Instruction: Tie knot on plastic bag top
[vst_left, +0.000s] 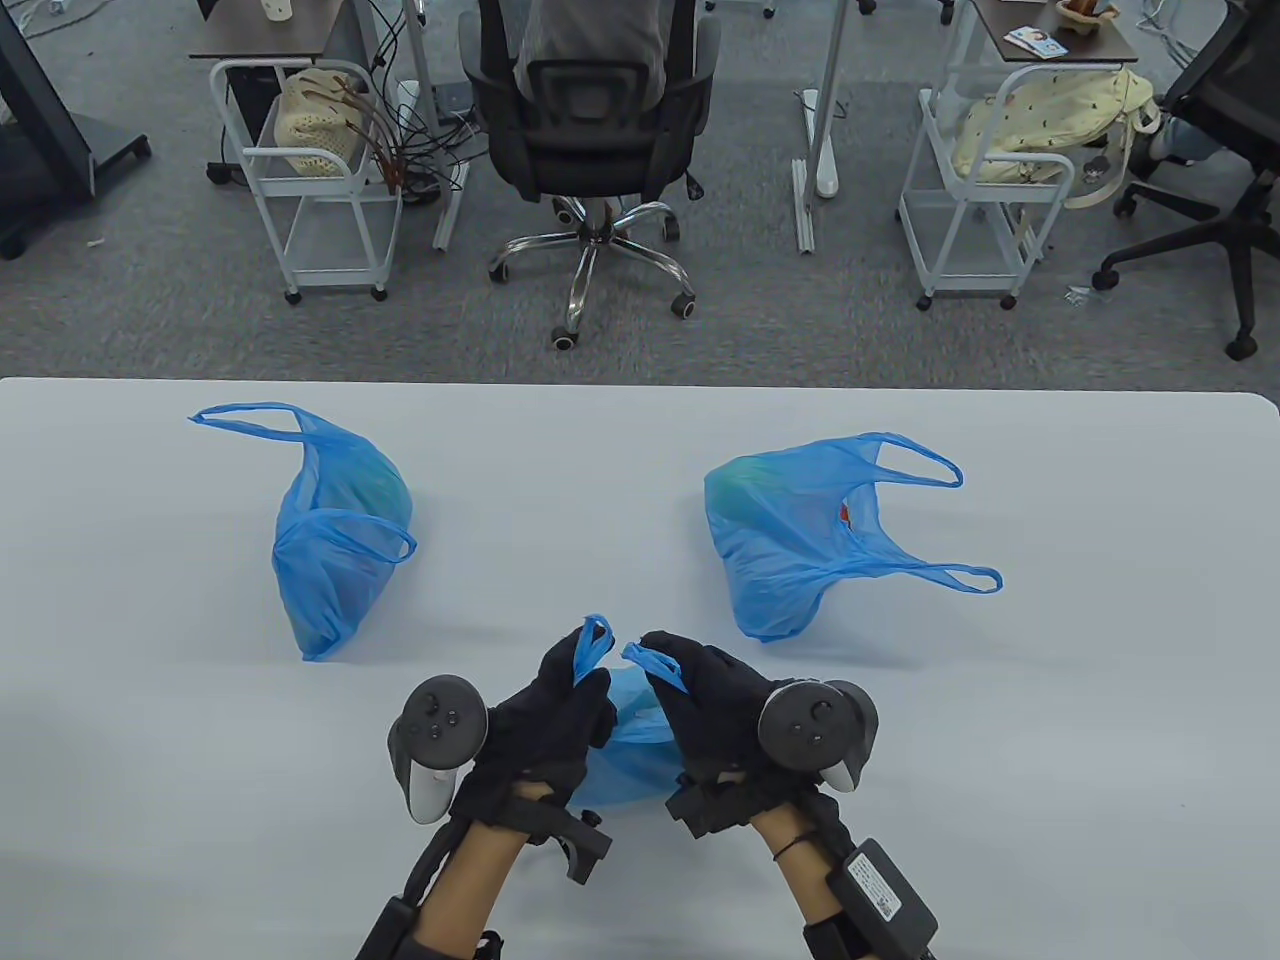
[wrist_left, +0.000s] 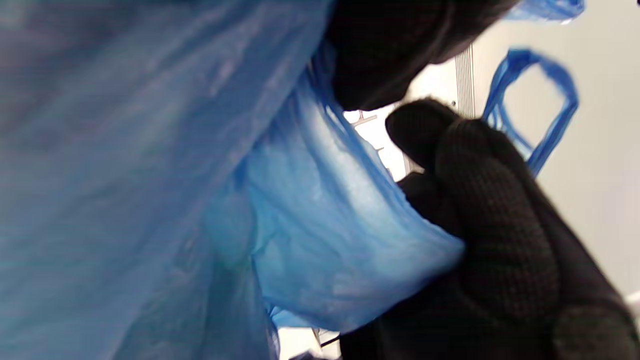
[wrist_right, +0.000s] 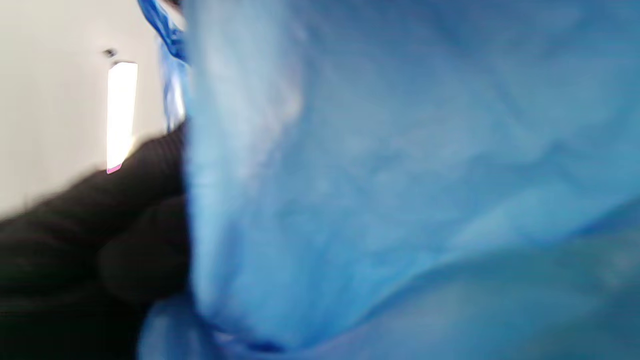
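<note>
I see my left hand (vst_left: 555, 715) pinching one handle loop (vst_left: 592, 645) of the blue bag (vst_left: 630, 745) at the table's (vst_left: 640, 450) near edge. My right hand (vst_left: 705, 705) grips the other handle (vst_left: 655, 665); both loops stand close together, untied.

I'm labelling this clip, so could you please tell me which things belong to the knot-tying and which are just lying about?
In the job: left hand, right hand, the bag between the hands.
Lying about: left bag, right bag, office chair.
</note>
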